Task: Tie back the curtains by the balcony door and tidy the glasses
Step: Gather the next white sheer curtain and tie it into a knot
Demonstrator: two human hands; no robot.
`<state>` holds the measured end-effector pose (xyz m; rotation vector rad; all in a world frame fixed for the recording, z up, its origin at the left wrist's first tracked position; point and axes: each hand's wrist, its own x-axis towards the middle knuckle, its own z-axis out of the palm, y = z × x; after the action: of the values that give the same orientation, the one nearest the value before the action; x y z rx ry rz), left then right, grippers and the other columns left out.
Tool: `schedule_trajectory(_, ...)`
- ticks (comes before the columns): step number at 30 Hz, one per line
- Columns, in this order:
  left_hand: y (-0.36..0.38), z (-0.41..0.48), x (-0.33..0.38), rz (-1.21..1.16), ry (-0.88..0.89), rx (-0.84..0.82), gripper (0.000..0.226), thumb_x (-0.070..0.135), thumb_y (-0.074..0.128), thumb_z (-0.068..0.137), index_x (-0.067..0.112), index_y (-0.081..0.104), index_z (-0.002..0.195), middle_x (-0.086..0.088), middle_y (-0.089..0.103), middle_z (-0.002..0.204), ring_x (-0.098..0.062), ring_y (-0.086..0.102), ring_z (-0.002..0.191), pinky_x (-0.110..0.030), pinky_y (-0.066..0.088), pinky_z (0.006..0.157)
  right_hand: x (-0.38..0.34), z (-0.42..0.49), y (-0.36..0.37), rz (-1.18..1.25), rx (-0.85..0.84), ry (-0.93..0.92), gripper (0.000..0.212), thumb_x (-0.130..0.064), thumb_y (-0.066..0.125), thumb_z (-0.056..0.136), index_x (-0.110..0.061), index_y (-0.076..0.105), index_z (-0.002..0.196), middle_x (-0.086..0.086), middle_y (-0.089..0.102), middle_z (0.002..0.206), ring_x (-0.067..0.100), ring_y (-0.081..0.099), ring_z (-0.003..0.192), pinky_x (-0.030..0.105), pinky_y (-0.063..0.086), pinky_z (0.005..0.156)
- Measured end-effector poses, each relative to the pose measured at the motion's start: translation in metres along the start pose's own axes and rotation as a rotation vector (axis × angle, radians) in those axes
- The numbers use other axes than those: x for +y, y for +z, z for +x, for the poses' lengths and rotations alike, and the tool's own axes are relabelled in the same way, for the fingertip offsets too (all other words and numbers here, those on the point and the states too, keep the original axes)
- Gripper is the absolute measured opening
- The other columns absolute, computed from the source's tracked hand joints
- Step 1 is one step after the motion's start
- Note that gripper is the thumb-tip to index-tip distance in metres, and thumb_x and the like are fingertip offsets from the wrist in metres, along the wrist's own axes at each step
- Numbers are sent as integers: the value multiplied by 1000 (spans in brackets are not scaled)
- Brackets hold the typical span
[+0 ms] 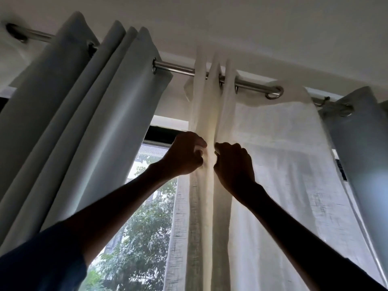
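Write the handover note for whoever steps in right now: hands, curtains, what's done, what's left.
Left hand: grips the bunched folds of the sheer curtain.
Right hand: grips the same folds from the other side.
Grey curtain: gathered at the left on the rod; second grey panel hangs far right.
Done: sheer partly bunched at its left edge; no tie visible.
Left: tie back the curtains; glasses not in view.

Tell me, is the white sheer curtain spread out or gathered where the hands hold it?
Gathered: the left hand and right hand grip the sheer curtain in narrow folds below the rod.
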<state>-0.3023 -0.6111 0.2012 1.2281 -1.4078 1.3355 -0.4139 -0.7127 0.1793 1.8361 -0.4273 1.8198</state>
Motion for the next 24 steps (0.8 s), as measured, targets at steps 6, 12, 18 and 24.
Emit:
schedule_trajectory(6,6,4,16,-56,-13,-25,26,8,58,88,6,71,111,-7,68,114,-15,59,112,-17,39,94,3,-13,-7,-5,-10,-38,16,-13,54,98,-15,67,108,4,71,94,23,67,81,26,41,66)
schedule_trajectory(12,2,-8,35,-227,30,-77,44,-7,49,91,14,48,130,-2,66,85,-7,62,70,-5,46,59,4,-18,-12,-29,-37,-23,13,-16,54,99,-14,65,107,2,69,92,17,61,73,20,33,61)
schedule_trajectory(18,-7,-9,34,-241,18,-191,59,-9,41,92,17,31,144,-5,52,58,-2,46,41,-11,37,41,-6,-29,-16,-33,-67,-94,17,-13,50,98,-15,63,109,3,68,90,18,55,70,25,39,66)
schedule_trajectory(24,-13,-6,37,-276,25,-156,49,18,41,102,27,25,147,6,39,49,-9,43,46,-13,36,48,-16,-34,-16,-7,32,-132,3,-9,70,85,-10,68,84,5,64,63,21,55,51,28,44,53)
